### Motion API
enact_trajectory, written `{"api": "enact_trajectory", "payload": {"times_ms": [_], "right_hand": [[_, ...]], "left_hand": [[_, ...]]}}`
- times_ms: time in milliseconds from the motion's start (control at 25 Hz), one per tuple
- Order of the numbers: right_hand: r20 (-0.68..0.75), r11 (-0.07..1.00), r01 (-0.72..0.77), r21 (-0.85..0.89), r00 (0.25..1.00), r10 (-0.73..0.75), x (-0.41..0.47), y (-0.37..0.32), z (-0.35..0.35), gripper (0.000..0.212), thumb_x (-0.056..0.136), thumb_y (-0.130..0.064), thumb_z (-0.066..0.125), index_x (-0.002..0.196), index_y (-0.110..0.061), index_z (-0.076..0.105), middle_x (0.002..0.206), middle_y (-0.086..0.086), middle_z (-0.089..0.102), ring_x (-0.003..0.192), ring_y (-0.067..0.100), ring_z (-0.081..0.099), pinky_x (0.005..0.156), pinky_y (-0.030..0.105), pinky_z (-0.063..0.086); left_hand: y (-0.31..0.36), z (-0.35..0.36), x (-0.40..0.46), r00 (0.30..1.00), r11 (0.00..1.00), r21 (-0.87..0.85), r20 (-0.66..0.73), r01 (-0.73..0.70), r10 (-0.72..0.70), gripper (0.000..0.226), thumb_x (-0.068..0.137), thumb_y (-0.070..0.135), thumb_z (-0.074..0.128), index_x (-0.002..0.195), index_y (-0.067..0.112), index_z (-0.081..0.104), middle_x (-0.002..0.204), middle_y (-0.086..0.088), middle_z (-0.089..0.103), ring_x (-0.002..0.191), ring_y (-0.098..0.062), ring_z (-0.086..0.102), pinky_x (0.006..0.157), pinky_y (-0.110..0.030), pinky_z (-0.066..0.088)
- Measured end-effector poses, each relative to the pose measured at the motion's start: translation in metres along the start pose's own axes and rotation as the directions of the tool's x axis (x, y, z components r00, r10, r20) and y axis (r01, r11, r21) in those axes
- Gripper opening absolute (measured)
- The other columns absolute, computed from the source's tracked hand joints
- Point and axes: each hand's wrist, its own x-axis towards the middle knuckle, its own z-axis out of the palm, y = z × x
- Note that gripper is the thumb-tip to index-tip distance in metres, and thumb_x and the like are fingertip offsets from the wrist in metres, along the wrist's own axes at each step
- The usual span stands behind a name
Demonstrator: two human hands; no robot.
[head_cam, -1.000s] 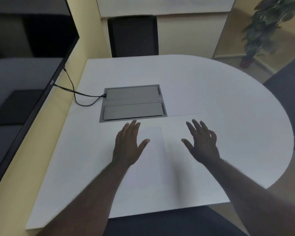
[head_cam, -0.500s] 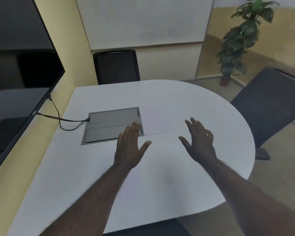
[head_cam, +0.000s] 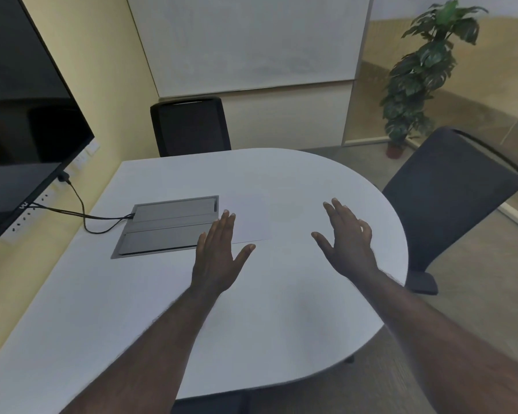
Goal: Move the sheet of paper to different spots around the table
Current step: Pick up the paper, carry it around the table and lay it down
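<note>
Lying just beyond both spread hands [head_cam: 219, 252] [head_cam: 349, 243], the paper [head_cam: 247, 218] rests flat.

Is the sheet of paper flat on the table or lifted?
Flat. The sheet of paper lies spread on the table, no raised edge visible. Left hand and right hand are open, gripping nothing.

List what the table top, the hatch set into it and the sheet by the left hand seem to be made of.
Table top: probably laminate, matte white, uniform with no grain.
Cable hatch: looks like brushed metal, grey with a dull sheen and a thin frame; painted plastic is possible.
Sheet of paper: thin matte white paper, lying flat, only its faint edges showing against the table.
</note>
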Motion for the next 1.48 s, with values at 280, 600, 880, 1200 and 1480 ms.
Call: {"api": "enact_trajectory", "payload": {"times_ms": [280,600,880,1200,1480], "right_hand": [[-0.009,0.999,0.035,0.035,0.999,-0.035,0.032,0.021,-0.006,0.065,0.096,-0.045,0.051,0.152,-0.025,0.026,0.163,-0.001,0.022,0.148,0.018,0.024,0.116,0.047,0.016],[0.04,0.997,0.061,0.055,0.997,-0.063,0.091,0.027,0.038,0.064,0.096,-0.045,0.051,0.151,-0.024,0.027,0.163,-0.002,0.021,0.147,0.018,0.026,0.116,0.048,0.016],[0.074,0.997,0.055,0.049,0.996,-0.059,0.151,0.029,0.084,0.064,0.095,-0.045,0.053,0.151,-0.023,0.029,0.162,-0.001,0.022,0.145,0.017,0.029,0.114,0.049,0.02],[0.16,0.997,0.053,0.05,0.985,-0.061,0.193,0.025,0.128,0.065,0.095,-0.045,0.053,0.151,-0.021,0.029,0.163,0.003,0.019,0.144,0.02,0.031,0.115,0.048,0.019],[0.248,0.991,0.093,0.099,0.962,-0.115,0.233,0.029,0.176,0.066,0.095,-0.044,0.053,0.152,-0.022,0.028,0.163,0.002,0.02,0.146,0.019,0.028,0.115,0.047,0.017]], "left_hand": [[0.017,0.013,0.028,0.999,1.0,0.025,-0.029,0.016,-0.015,0.077,0.093,0.063,0.038,0.155,0.027,0.011,0.164,0.009,0.007,0.15,-0.014,0.009,0.12,-0.042,0.007],[-0.009,0.038,0.081,0.998,0.997,0.047,-0.029,0.062,-0.061,0.077,0.093,0.06,0.042,0.155,0.025,0.011,0.163,0.008,0.009,0.15,-0.015,0.012,0.119,-0.043,0.009],[-0.057,0.051,0.136,0.989,0.989,0.01,-0.027,0.146,-0.146,0.079,0.093,0.057,0.047,0.155,0.023,0.013,0.163,0.007,0.011,0.15,-0.017,0.012,0.119,-0.044,0.013],[-0.086,0.071,0.176,0.984,0.984,0.036,0.009,0.177,-0.177,0.08,0.092,0.057,0.047,0.155,0.022,0.014,0.163,0.004,0.014,0.149,-0.019,0.016,0.117,-0.043,0.016],[-0.096,0.106,0.2,0.972,0.973,0.042,0.053,0.229,-0.231,0.079,0.092,0.055,0.049,0.155,0.021,0.016,0.163,0.003,0.016,0.148,-0.019,0.019,0.117,-0.047,0.02]]}}
